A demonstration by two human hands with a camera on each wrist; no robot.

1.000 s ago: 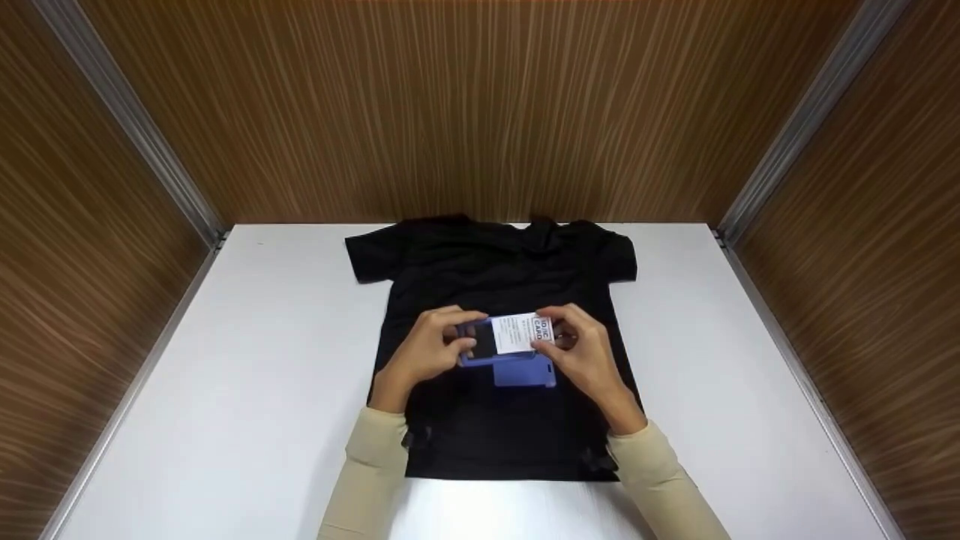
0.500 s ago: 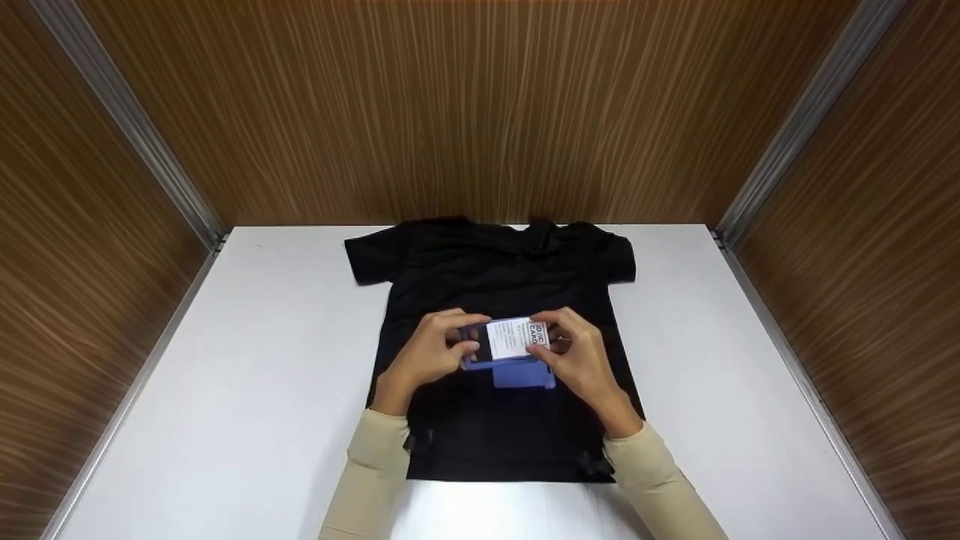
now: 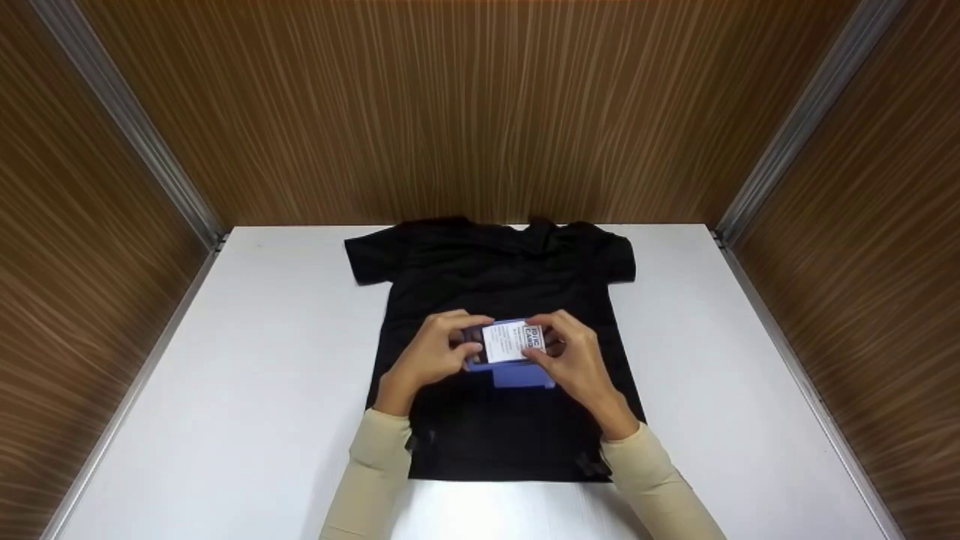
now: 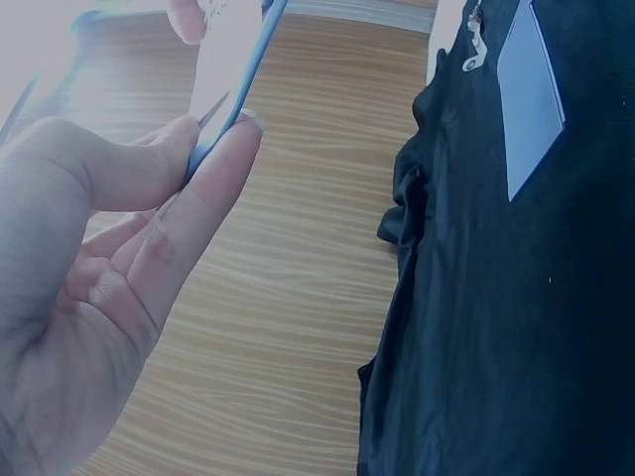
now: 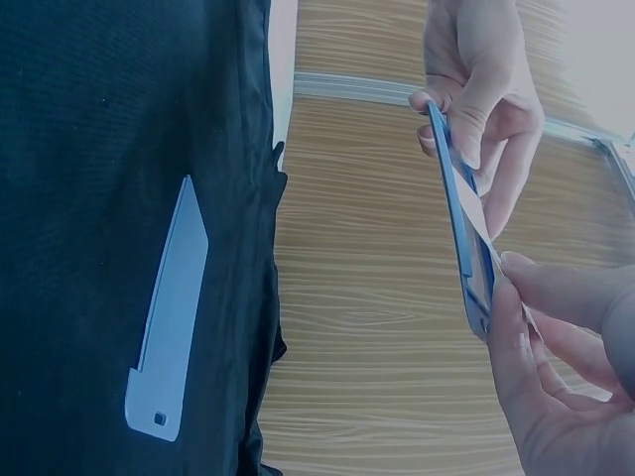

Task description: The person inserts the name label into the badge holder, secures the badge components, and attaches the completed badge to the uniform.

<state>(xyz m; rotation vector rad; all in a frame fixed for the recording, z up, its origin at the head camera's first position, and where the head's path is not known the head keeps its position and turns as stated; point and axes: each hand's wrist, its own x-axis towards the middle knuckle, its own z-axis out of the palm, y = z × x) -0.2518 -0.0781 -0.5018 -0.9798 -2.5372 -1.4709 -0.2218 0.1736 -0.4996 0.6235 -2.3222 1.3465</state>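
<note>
My left hand [image 3: 429, 351] pinches the left end of a blue card holder [image 5: 452, 198] between thumb and fingers. The holder is raised above a black T-shirt [image 3: 487, 435]. A white card [image 3: 504, 343], printed with "ID/IC CARD", lies over the holder's dark window, its left part inside the frame. My right hand [image 3: 574, 360] pinches the card's right end; in the right wrist view, these fingertips are at the holder's end and the card stands slightly angled to it. A flat blue plastic piece [image 3: 523, 376] with a small slot [image 5: 160, 418] rests on the shirt below.
The T-shirt is spread on a white table [image 3: 270, 360], sleeves toward the back. Wood-grain panels [image 3: 480, 112] stand at the back and both sides, with metal rails in the corners. A small metal clasp [image 4: 475, 50] lies at the far upper part of the left wrist view.
The card has slid left over the holder, and my right hand has moved slightly left with it. My left hand and the holder have shifted a little right and toward me.
</note>
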